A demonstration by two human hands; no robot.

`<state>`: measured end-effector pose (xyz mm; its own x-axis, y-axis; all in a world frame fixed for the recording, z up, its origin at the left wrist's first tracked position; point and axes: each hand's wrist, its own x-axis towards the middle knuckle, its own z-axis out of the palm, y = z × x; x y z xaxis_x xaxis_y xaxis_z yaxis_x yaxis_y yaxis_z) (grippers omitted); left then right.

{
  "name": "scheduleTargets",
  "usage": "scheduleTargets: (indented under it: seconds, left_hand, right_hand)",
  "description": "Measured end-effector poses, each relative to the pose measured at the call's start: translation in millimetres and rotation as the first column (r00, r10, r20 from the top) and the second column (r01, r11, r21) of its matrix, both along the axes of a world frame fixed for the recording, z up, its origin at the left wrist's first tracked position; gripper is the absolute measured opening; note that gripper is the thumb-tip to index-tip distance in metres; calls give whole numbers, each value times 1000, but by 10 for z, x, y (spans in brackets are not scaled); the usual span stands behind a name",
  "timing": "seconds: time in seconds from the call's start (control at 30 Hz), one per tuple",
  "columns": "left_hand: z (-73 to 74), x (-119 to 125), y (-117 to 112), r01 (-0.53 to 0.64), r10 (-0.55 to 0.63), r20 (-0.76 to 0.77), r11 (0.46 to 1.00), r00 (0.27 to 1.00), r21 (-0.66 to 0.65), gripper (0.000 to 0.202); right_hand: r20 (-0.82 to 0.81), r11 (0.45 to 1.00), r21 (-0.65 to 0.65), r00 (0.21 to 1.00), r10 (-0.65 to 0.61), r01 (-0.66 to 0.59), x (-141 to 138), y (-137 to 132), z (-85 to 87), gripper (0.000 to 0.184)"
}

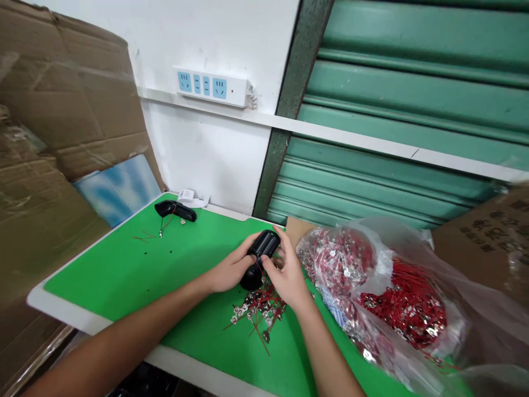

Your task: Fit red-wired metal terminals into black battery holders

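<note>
As our left hand (228,270) and right hand (288,275) both grip the black housing (266,243), just beside the pile of wired metal contacts (268,310) on the green tabletop (185,320), the step in hand looks like close thumb work around its middle. The next move, we judge, calls for a steady hold and light, precise pressure.

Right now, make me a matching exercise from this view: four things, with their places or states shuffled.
1. Power strip
2. Black case at the picture's centre
3. Plastic bag
4. Loose wires

A. On the right, with red wires inside
B. Scattered on the green tabletop
C. Held by left hand and right hand
D. On the white wall

Pairs: 1-D, 2-C, 3-A, 4-B
</note>
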<state>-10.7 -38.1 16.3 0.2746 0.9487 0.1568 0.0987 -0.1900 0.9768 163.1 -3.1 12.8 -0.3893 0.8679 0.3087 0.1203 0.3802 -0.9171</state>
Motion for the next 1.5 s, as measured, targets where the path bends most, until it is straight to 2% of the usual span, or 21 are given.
scheduleTargets:
  seconds: [0.13,0.5,0.7,0.97,1.03,1.2,1.3,1.37,1.5]
  left_hand:
    - [-1,3,-12,12,-10,-56,999,998,36,63]
    - [-45,-40,-9,32,-13,-175,994,984,109,55]
    - [-31,-1,-33,2,18,-168,993,986,117,54]
    - [-55,21,-55,-32,53,-176,992,983,120,55]
    - [-57,16,-44,-43,57,-152,994,987,96,56]
    - [-39,-11,17,-29,36,54,992,998,-120,60]
    - [-24,-13,25,-45,66,100,978,993,-203,60]
    - [-16,-15,14,-40,59,84,976,995,-213,61]
    - [-15,-50,-5,19,-17,18,994,1000,-103,62]
  right_hand:
    - [7,997,-71,1000,26,-25,-11,-33,7,70]
    - [-4,992,-125,1000,28,-28,-62,-68,-20,70]
    - [-35,998,-66,999,8,-11,-87,-97,-71,66]
    - [12,998,40,998,-59,58,-133,-107,-127,63]
    - [13,998,28,998,-59,59,-128,-111,-105,63]
    - [-18,997,-77,999,28,-30,-77,-108,5,64]
    - [-36,991,-124,998,53,-57,-55,-95,46,60]
    - [-47,990,-134,998,43,-49,-51,-83,47,59]
    - [-99,987,-152,995,30,-45,-53,-49,11,59]
